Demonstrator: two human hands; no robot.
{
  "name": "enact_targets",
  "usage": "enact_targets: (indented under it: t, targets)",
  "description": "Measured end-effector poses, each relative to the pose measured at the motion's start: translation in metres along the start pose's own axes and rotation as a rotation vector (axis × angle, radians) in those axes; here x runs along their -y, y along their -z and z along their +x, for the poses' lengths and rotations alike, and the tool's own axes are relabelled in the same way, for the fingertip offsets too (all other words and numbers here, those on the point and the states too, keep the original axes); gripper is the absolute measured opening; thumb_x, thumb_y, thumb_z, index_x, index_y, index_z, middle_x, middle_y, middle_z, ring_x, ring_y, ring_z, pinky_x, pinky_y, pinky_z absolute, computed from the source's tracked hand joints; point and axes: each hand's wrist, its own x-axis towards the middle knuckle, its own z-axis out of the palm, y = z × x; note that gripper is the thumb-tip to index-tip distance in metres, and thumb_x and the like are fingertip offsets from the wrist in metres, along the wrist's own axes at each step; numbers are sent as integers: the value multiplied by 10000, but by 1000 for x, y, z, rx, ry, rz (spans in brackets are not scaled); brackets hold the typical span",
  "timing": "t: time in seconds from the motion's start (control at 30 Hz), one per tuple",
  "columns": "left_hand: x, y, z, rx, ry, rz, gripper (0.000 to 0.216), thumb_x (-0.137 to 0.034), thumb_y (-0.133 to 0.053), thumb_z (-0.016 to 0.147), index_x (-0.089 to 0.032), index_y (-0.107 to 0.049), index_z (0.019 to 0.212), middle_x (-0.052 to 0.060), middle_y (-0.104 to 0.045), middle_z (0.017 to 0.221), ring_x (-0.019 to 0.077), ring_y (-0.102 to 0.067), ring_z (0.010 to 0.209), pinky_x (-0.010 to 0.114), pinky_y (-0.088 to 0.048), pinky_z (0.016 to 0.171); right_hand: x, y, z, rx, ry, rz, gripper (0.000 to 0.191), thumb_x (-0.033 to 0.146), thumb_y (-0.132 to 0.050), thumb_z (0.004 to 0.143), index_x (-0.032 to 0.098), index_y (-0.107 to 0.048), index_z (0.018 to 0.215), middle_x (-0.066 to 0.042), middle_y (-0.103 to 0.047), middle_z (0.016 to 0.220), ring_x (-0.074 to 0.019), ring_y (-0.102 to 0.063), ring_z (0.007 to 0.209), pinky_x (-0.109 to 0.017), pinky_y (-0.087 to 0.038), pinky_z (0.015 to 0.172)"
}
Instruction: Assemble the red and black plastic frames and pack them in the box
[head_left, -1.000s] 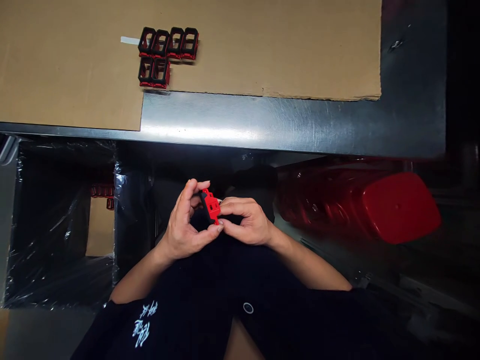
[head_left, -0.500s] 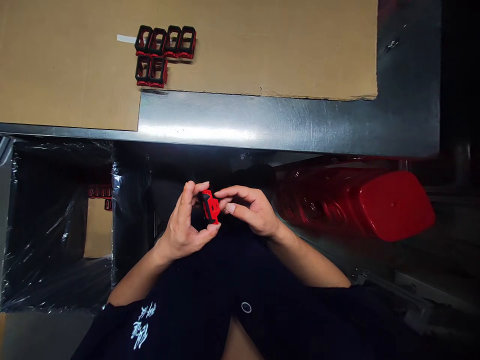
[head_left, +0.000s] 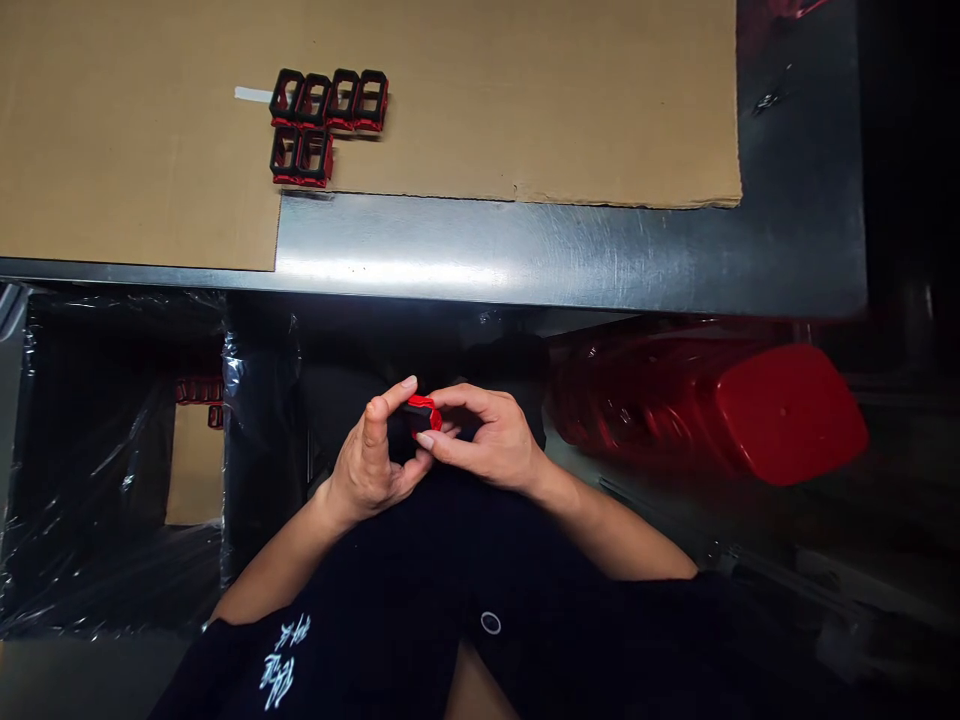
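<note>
1. Steel table (head_left: 570,255): landmark.
2. Red-and-black rectangular frame (head_left: 424,405), one: in the hands, off the steel table's near edge, close to the body, probably for a clear look.
3. Right hand (head_left: 487,430): thumb and forefinger pinch the frame, seemingly at its edges so its faces stay free.
4. Left hand (head_left: 367,470): fingers and thumb spread around the frame's other side, likely steadying; whether they press, cannot tell.
5. Matching frames (head_left: 315,128), six: on the steel table's cardboard sheet (head_left: 562,110), rows of four and two, presumably for counting; cardboard perhaps guards against scratches.
6. Plastic-lined box (head_left: 262,420): below the steel table's left part.
</note>
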Motion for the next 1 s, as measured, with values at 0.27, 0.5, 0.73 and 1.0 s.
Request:
enact_targets:
  t: [0.27,0.5,0.73,1.0]
  targets:
    - [0,3,3,-47,-41,29,1169,-199,-825,788,-163,-36,1650,245,-615,1400,291,-680,1214,458,-641,900,-10,5,-2,95,-300,464,288,274,-843,787,237,-763,1061,-19,-782,938,-152,-754,724,-278,-629,678]
    - [-10,6,8,-56,131,-110,1232,-302,-880,751,-150,-50,1649,255,-620,1368,269,-720,1074,365,-649,770,-19,2,5,187,-578,846,321,343,-875,734,174,-738,970,-1,-757,815,-113,-703,587,-197,-586,508]
    - [-13,14,8,26,428,-263,1140,-454,-823,801,-243,-90,1648,160,-660,1283,207,-697,963,320,-609,755,-22,-2,6,231,-700,921,434,429,-901,713,173,-659,966,24,-727,723,-81,-616,449,-155,-486,378]
    - [-1,31,3,237,518,-289,817,-262,-764,789,-252,-441,1539,120,-608,1297,256,-650,1156,408,-581,973,-7,-26,26,207,-683,620,448,514,-887,712,168,-604,752,65,-627,529,-37,-497,362,-119,-384,352]
